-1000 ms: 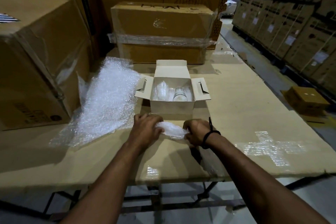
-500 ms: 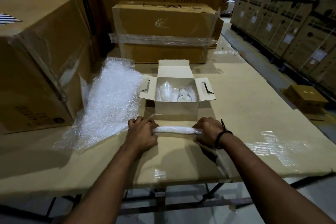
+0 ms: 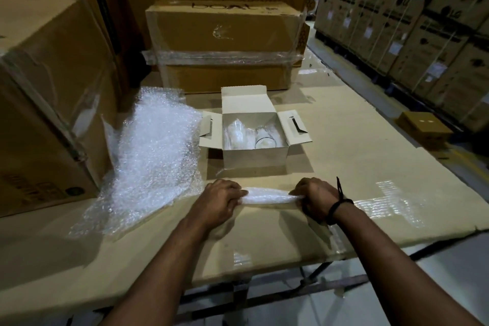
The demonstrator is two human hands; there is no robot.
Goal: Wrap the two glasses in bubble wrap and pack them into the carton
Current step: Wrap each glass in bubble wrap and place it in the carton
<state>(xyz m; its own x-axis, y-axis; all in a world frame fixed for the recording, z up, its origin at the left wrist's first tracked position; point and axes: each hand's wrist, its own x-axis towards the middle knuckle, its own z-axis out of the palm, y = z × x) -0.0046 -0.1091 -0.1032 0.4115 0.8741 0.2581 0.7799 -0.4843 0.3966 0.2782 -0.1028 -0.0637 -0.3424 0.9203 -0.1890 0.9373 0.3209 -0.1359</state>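
Note:
A small white carton point(image 3: 254, 160) stands open on the table, flaps spread. Inside it a bubble-wrapped glass point(image 3: 235, 133) stands on the left and a clear glass point(image 3: 265, 137) on the right. Just in front of the carton, my left hand point(image 3: 221, 200) and my right hand point(image 3: 316, 197) each grip one end of a strip of bubble wrap point(image 3: 267, 196) stretched flat between them on the table. A large loose sheet of bubble wrap point(image 3: 150, 161) lies to the left of the carton.
A big brown box point(image 3: 47, 103) sits at the left. A taped brown box point(image 3: 225, 45) stands behind the carton. The cardboard-covered table point(image 3: 357, 167) ends at the near and right edges. Stacked boxes point(image 3: 412, 29) line the aisle on the right, and a small brown box point(image 3: 423, 127) lies on the floor.
The bubble wrap piece was bunched between my hands; both hands have moved apart and pulled it out into a long strip.

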